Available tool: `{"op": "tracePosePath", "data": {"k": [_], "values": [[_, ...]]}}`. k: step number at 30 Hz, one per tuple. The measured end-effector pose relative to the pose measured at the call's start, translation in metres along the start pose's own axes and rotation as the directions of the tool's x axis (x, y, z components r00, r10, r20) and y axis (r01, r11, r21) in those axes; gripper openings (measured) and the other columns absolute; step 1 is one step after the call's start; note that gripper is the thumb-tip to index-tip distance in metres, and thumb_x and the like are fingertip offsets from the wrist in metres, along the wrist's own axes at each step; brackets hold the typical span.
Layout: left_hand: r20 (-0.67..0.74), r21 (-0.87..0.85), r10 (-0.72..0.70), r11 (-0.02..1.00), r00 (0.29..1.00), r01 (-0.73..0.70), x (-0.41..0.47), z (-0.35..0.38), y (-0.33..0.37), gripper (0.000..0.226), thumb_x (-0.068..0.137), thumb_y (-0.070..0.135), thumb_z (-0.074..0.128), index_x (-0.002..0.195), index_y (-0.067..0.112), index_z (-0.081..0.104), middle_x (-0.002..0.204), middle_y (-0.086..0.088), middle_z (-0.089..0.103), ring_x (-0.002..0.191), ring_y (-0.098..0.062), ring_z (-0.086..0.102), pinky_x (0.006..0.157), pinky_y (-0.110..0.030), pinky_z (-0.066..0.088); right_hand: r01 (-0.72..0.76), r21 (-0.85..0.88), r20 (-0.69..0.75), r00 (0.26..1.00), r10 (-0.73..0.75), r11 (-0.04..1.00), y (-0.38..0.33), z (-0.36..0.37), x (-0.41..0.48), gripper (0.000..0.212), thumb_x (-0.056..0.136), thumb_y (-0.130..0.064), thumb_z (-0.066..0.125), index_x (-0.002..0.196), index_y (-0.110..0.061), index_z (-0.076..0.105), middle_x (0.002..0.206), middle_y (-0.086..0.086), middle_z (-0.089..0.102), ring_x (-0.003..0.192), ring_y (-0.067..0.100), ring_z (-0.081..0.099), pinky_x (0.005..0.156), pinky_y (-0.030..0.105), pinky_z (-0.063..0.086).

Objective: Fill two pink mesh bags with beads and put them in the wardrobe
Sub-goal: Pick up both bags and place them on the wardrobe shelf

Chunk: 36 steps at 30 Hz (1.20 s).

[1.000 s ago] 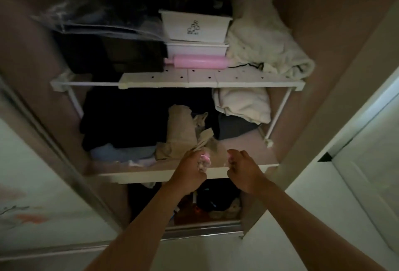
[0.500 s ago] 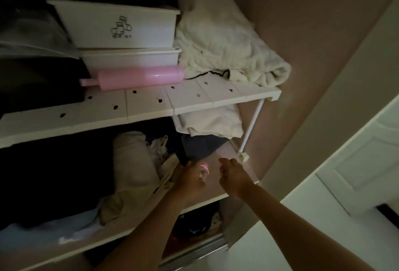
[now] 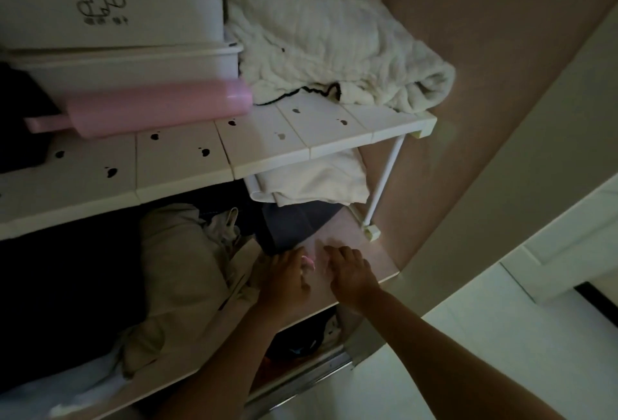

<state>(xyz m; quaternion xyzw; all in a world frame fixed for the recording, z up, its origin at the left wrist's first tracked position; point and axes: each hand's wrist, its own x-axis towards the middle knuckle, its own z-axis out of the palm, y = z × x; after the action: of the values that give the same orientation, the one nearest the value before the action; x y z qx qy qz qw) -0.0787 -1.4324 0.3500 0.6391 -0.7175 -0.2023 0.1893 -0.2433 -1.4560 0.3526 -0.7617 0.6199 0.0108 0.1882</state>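
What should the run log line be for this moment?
left hand: grips pink mesh bag | right hand: at lower shelf, grip unclear

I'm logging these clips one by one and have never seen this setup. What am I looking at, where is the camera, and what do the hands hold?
No machine here: a person wears one wide-angle camera on the head, looking down at their bare hands, so there is only one view. They reach into a dim wardrobe. The left hand grips what looks like a pink mesh bag at the lower shelf. The right hand is beside it; whether it holds anything is too dark to tell. Clothes lie on that shelf. On the white rack above lie a pink roller, two stacked white boxes and a cream blanket.
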Motion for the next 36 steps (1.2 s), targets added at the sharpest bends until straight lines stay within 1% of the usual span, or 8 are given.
{"op": "tracePosePath", "data": {"k": [6, 11, 14, 21, 26, 31, 34, 36], "values": [[-0.015, 0.010, -0.006, 1.000, 1.000, 0.006, 0.007, -0.009, 0.017, 0.066, 0.079, 0.022, 0.060, 0.142, 0.025, 0.039, 0.138, 0.001, 0.045, 0.128, -0.023, 0.040, 0.102, -0.036, 0.033, 0.059, 0.098, -0.033, 0.998, -0.056, 0.993, 0.012, -0.028, 0.003, 0.079, 0.088, -0.026, 0.060, 0.157, -0.026, 0.021, 0.153, 0.004, 0.035, 0.139, 0.029, 0.032, 0.110, 0.038, 0.031], [0.011, 0.009, 0.058, 0.998, 0.998, -0.058, 0.028, -0.003, 0.045, 0.050, 0.086, 0.051, 0.055, 0.131, 0.028, 0.049, 0.132, 0.005, 0.051, 0.125, -0.019, 0.043, 0.104, -0.039, 0.037, 0.017, 0.168, -0.064, 0.998, -0.006, 0.986, 0.042, -0.050, 0.001, 0.077, 0.089, -0.039, 0.064, 0.156, -0.024, 0.028, 0.153, 0.008, 0.038, 0.141, 0.031, 0.033, 0.113, 0.038, 0.035], [0.175, 0.003, 0.037, 0.999, 0.984, -0.038, 0.036, 0.011, 0.057, 0.040, 0.083, 0.041, 0.057, 0.120, 0.027, 0.054, 0.122, 0.002, 0.056, 0.115, -0.021, 0.053, 0.098, -0.040, 0.044, -0.015, 0.212, -0.018, 1.000, 0.020, 0.977, 0.057, -0.044, -0.004, 0.077, 0.087, -0.034, 0.068, 0.154, -0.023, 0.031, 0.149, 0.011, 0.039, 0.136, 0.032, 0.042, 0.108, 0.034, 0.039], [0.194, -0.152, -0.124, 0.976, 0.973, 0.155, 0.045, 0.034, 0.071, 0.023, 0.084, 0.026, 0.065, 0.103, 0.015, 0.058, 0.113, -0.002, 0.050, 0.097, -0.016, 0.055, 0.082, -0.024, 0.043, -0.098, 0.318, 0.057, 0.995, 0.084, 0.943, 0.060, -0.024, -0.008, 0.058, 0.096, -0.025, 0.061, 0.149, -0.024, 0.039, 0.135, 0.007, 0.046, 0.121, 0.025, 0.055, 0.095, 0.021, 0.039], [0.242, -0.384, -0.143, 0.894, 0.960, 0.230, 0.062, 0.045, 0.088, 0.018, 0.080, 0.023, 0.074, 0.083, 0.020, 0.057, 0.082, 0.004, 0.062, 0.071, -0.005, 0.061, 0.056, -0.011, 0.044, -0.179, 0.330, 0.028, 0.983, 0.180, 0.927, 0.071, -0.022, -0.015, 0.049, 0.097, -0.016, 0.053, 0.145, -0.021, 0.043, 0.136, 0.010, 0.043, 0.117, 0.029, 0.057, 0.098, 0.031, 0.047], [0.185, -0.395, -0.055, 0.910, 0.981, 0.126, 0.069, 0.056, 0.099, 0.019, 0.082, 0.016, 0.069, 0.099, 0.009, 0.064, 0.098, 0.007, 0.052, 0.087, -0.012, 0.054, 0.075, -0.018, 0.045, -0.234, 0.348, -0.031, 0.965, 0.260, 0.908, 0.077, -0.018, -0.035, 0.057, 0.092, -0.014, 0.055, 0.146, -0.021, 0.037, 0.149, 0.011, 0.032, 0.122, 0.036, 0.053, 0.100, 0.041, 0.047], [0.239, -0.430, -0.014, 0.895, 0.971, 0.119, 0.073, 0.061, 0.101, 0.019, 0.089, 0.004, 0.056, 0.078, -0.010, 0.062, 0.079, -0.015, 0.063, 0.081, -0.034, 0.064, 0.066, -0.018, 0.051, -0.235, 0.297, -0.069, 0.961, 0.266, 0.926, 0.078, -0.015, -0.041, 0.061, 0.089, -0.008, 0.051, 0.146, -0.025, 0.036, 0.142, 0.010, 0.038, 0.118, 0.033, 0.053, 0.098, 0.042, 0.048], [0.266, -0.525, -0.002, 0.838, 0.964, 0.146, 0.078, 0.064, 0.100, 0.023, 0.092, 0.008, 0.050, 0.076, -0.005, 0.060, 0.075, -0.017, 0.063, 0.077, -0.029, 0.063, 0.070, -0.024, 0.053, -0.219, 0.294, -0.055, 0.968, 0.245, 0.930, 0.077, -0.016, -0.041, 0.065, 0.088, -0.007, 0.051, 0.148, -0.027, 0.034, 0.141, 0.011, 0.038, 0.117, 0.034, 0.055, 0.097, 0.041, 0.049]]}}
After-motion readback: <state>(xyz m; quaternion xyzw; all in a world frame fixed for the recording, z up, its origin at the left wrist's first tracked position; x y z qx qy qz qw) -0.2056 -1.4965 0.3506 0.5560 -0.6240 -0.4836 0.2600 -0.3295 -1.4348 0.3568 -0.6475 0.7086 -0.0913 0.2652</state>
